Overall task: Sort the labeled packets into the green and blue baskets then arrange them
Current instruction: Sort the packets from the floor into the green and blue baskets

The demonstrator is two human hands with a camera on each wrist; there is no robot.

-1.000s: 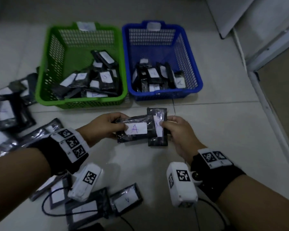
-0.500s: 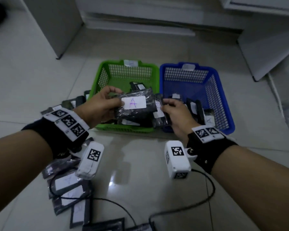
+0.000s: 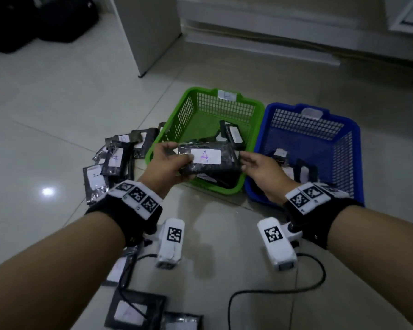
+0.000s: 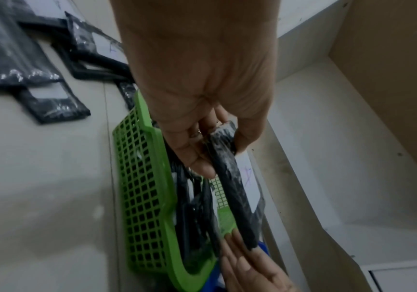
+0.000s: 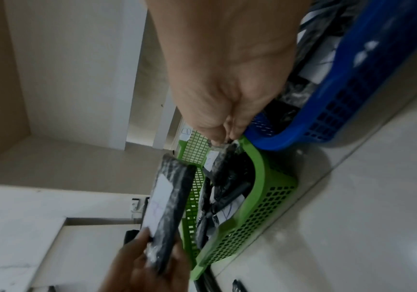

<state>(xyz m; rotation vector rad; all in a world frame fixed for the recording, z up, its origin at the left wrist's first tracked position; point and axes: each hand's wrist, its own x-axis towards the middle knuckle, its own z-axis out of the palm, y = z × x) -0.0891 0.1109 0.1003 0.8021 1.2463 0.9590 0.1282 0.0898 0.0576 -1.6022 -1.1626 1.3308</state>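
While my left hand [image 3: 169,163] pinches the A packet [image 3: 209,160] over the green basket [image 3: 224,108], my right hand [image 3: 260,167] pinches a second packet [image 5: 223,166] just beyond its fingertips, label unreadable. Risk: wrong basket; blue basket [image 3: 312,129] sits just right.

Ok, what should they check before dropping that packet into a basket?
1. The label on the held packet can be read: ok, it says A.
2. The left hand has a firm grip: ok, thumb on top, fingers underneath.
3. The packet is above the green basket: ok.
4. The basket's tag matches A: cannot tell, too blurry.
5. The right hand is clear: not ok, its fingertips are at the packet's end.
6. The right hand holds nothing else: cannot tell.
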